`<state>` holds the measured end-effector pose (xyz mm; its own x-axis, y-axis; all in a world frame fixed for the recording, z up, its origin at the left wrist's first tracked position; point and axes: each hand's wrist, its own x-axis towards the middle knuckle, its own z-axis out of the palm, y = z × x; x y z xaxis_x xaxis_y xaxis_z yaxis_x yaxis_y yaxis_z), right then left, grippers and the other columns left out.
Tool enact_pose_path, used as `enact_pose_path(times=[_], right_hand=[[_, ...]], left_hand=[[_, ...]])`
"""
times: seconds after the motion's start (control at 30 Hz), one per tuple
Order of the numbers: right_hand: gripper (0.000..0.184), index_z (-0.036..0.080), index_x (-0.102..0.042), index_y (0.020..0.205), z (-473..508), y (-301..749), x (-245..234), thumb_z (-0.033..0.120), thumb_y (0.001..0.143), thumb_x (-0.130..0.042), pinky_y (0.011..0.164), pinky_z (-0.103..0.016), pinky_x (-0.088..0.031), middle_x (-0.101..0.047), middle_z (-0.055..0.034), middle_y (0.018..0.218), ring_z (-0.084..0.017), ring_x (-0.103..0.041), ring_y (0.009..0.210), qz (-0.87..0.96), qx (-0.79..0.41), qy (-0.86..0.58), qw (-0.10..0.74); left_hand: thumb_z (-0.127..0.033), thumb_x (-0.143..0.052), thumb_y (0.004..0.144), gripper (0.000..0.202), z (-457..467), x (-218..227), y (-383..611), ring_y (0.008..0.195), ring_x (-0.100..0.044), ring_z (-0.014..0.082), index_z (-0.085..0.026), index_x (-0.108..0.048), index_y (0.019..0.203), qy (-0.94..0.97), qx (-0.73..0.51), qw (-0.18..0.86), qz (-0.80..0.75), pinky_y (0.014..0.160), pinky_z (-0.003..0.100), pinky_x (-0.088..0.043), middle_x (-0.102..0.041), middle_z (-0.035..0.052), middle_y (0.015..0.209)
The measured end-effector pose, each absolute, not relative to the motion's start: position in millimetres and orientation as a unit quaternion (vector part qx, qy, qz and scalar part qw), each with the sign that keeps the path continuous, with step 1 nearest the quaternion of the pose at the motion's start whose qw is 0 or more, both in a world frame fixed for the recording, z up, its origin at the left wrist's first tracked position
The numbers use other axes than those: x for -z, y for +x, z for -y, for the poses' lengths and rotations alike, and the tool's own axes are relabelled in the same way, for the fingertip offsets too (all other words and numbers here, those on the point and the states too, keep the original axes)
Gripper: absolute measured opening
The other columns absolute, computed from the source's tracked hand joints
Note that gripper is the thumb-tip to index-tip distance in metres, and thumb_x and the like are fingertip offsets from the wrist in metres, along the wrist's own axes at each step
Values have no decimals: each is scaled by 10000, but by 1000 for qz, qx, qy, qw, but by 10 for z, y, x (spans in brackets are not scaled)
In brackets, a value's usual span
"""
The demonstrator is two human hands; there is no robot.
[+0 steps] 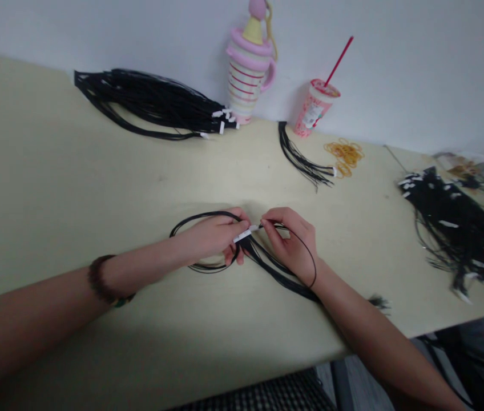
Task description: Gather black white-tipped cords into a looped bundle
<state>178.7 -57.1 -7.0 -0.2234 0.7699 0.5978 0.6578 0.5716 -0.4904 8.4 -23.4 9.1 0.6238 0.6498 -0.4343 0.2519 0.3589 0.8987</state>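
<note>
On the pale worktop (pixel 75 188), a looped bundle of black cords (pixel 208 220) lies mid-table. The left hand (pixel 212 237) pinches its white tag (pixel 244 233); the right hand (pixel 295 242) pinches the cord end there. Keeping the loops flat should prevent tangling.

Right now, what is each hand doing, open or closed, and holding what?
Left hand: closed, pinching the bundle of thin black cords at its small white tag.
Right hand: closed, fingertips pinching one cord beside the tag.
</note>
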Motion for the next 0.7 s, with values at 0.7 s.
enact_pose_path(times=[0.7], right_hand=[[109, 183, -540, 851, 555, 1817, 90, 144, 825, -441, 738, -236, -465, -591, -31, 836, -101, -552, 814, 812, -84, -435, 380]], left_hand=[[-295, -353, 875, 115, 230, -83, 88, 469, -578, 132, -188, -394, 891, 559, -134, 706, -414, 363, 174, -407, -568, 5, 572]])
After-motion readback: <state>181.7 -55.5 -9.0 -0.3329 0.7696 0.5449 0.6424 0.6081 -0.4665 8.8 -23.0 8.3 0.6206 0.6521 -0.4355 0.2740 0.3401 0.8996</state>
